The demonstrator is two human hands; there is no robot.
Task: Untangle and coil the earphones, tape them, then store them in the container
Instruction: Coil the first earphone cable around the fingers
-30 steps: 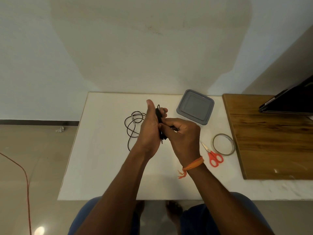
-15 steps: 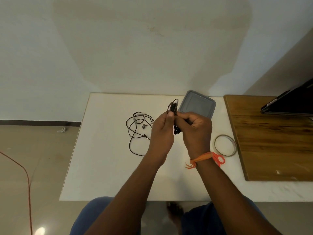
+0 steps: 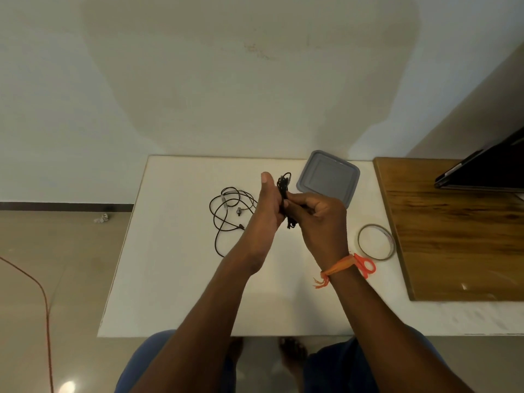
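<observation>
A small bundle of coiled black earphone cable point(image 3: 284, 191) stands upright between my hands above the white table point(image 3: 170, 279). My left hand point(image 3: 268, 211) holds the bundle against its palm, thumb pointing up. My right hand point(image 3: 317, 219) pinches the bundle from the right side. A second, loose black earphone cable point(image 3: 226, 217) lies tangled on the table to the left of my hands. The grey lidded container point(image 3: 329, 177) sits just behind my right hand. A roll of clear tape point(image 3: 375, 241) lies to the right.
Orange-handled scissors point(image 3: 367, 265) lie partly hidden behind my right wrist. A wooden board point(image 3: 459, 236) covers the table's right side, with a dark device point(image 3: 487, 171) on its far end. An orange cord point(image 3: 42, 302) runs along the floor at left.
My left thumb has lifted off the bundle and points up. My right hand shifted slightly while keeping its pinch on the coiled cable.
</observation>
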